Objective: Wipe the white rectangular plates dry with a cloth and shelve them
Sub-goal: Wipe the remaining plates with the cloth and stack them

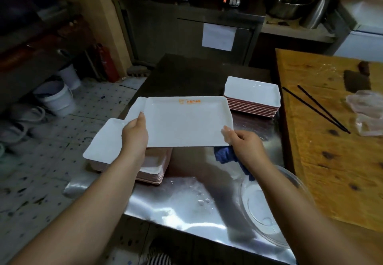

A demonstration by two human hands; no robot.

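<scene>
I hold a white rectangular plate (pixel 186 121) with an orange logo above the steel table. My left hand (pixel 134 135) grips its left edge, thumb on top. My right hand (pixel 245 144) grips the plate's near right corner and also holds a blue cloth (pixel 226 154) that hangs beneath it. A stack of white plates (pixel 103 144) sits under the held plate at the table's left. Another stack of plates (pixel 251 94) stands at the back right of the table.
The steel table (pixel 182 206) is wet in front. A clear bowl (pixel 261 204) lies at its near right. A wooden board (pixel 331 140) to the right carries black chopsticks (pixel 317 107), a cleaver (pixel 356 80) and a plastic bag (pixel 366 115). Buckets (pixel 58 98) stand on the floor left.
</scene>
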